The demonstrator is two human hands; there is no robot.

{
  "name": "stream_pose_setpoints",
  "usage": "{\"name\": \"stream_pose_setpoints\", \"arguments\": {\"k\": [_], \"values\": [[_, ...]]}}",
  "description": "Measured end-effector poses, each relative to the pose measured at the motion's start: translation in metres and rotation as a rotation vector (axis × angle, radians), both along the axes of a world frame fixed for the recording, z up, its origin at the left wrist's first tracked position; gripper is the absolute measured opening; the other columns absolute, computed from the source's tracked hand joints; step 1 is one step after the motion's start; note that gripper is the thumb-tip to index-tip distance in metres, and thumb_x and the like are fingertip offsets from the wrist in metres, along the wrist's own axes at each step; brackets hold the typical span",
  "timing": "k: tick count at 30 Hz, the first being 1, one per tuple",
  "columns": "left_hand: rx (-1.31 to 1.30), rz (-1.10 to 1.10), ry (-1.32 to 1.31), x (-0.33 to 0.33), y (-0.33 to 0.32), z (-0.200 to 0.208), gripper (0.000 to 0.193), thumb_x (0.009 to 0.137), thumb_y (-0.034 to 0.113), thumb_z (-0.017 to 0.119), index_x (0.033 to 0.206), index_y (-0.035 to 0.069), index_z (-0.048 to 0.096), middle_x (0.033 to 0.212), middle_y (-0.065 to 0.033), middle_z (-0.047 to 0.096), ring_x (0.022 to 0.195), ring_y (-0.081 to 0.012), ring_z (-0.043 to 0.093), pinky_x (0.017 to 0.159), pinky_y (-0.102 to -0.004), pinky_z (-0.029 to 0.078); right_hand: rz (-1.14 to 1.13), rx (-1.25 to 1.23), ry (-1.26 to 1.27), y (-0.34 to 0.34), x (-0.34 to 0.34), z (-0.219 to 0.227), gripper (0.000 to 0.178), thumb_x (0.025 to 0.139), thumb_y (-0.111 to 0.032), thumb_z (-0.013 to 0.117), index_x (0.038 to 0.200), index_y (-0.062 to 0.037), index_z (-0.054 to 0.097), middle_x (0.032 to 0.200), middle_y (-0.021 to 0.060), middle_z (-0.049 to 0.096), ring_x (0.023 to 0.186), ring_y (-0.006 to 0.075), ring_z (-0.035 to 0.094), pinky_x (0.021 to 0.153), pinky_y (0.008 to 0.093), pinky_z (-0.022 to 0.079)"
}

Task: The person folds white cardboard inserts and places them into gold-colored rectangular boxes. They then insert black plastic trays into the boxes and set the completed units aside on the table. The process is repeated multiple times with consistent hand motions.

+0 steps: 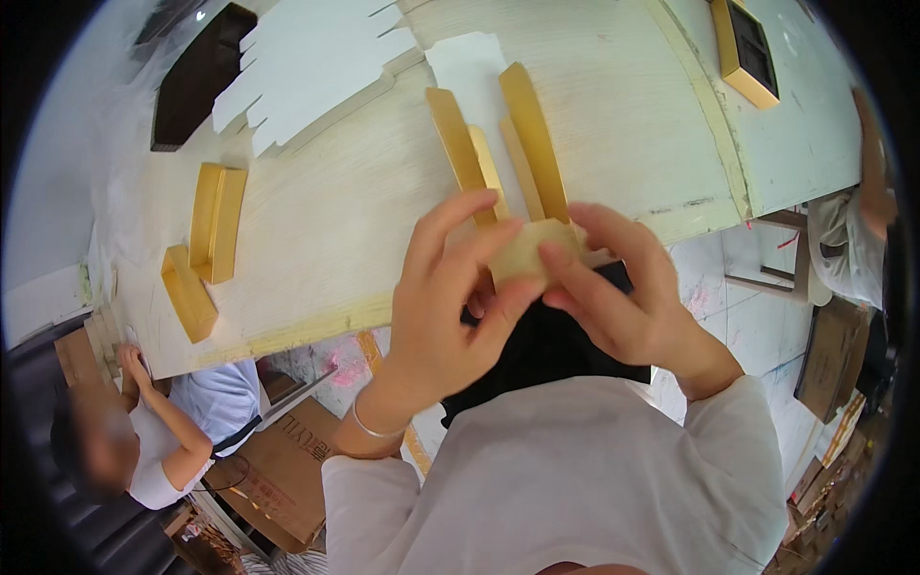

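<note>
In front of my chest, at the table's near edge, both hands hold a partly folded gold cardboard box [540, 144]. Its two long side walls stand up and point away from me, with a strip of white showing beyond them. My left hand [441, 307] is closed on the left side of the box's near end, thumb and fingers pinching the pale end panel [532, 254]. From the other side my right hand [632, 297] grips the same end, its fingertips bent against the panel and right wall. The fingers hide part of the folded corners.
Two gold open boxes [218, 225] lie on the table [335, 230] at left. Behind them are a dark tray [196, 86] and stacked white cardboard blanks [316, 67]. A gold box with black insert [747, 53] sits far right. People sit left and right; a carton [287, 470] is below.
</note>
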State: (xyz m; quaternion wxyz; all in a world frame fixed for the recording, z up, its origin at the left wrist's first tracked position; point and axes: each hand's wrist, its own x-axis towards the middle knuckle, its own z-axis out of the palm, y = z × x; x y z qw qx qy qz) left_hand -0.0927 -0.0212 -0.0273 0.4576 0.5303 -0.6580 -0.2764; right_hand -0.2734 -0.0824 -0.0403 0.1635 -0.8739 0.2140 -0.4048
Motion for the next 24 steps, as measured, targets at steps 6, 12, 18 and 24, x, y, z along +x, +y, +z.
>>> {"name": "stream_pose_setpoints", "arguments": {"k": [6,12,18,24], "values": [[-0.335,0.028,-0.669,0.002,-0.001,-0.005,0.026,0.075,0.020,0.074,0.091,0.000,0.066,0.085,-0.0040,0.052,0.059,-0.0144,0.048,0.045,-0.0245,0.038,0.041,-0.228,0.317,-0.006,-0.001,0.012,0.026,0.064,-0.013,0.065,0.086,-0.0002,0.063,0.091,0.0073,0.057,0.070,0.0157,0.048,0.056,0.0256,0.033],[-0.110,-0.176,-0.608,0.008,-0.015,0.022,0.018,0.073,0.013,0.072,0.084,0.001,0.064,0.073,-0.0028,0.047,0.057,-0.0156,0.051,0.044,-0.0248,0.040,0.159,0.036,0.346,-0.012,0.007,0.026,0.014,0.066,-0.011,0.063,0.074,-0.0021,0.056,0.072,0.0047,0.041,0.065,0.0177,0.044,0.055,0.0277,0.035],[0.022,-0.110,-0.427,0.009,-0.005,0.021,0.016,0.068,0.001,0.071,0.082,0.001,0.064,0.084,-0.0063,0.058,0.064,-0.0226,0.058,0.051,-0.0298,0.045,0.145,0.093,0.209,-0.005,0.000,0.012,0.018,0.066,-0.008,0.062,0.082,-0.0011,0.057,0.078,0.0067,0.045,0.069,0.0198,0.047,0.056,0.0310,0.038],[0.109,-0.208,-0.665,0.013,-0.006,0.038,0.014,0.070,0.003,0.069,0.082,0.003,0.063,0.089,-0.0068,0.062,0.072,-0.0256,0.060,0.056,-0.0303,0.047,0.214,0.138,0.356,0.000,-0.002,0.021,0.027,0.067,-0.008,0.064,0.093,-0.0024,0.061,0.090,0.0089,0.053,0.075,0.0234,0.052,0.064,0.0318,0.044]]}}
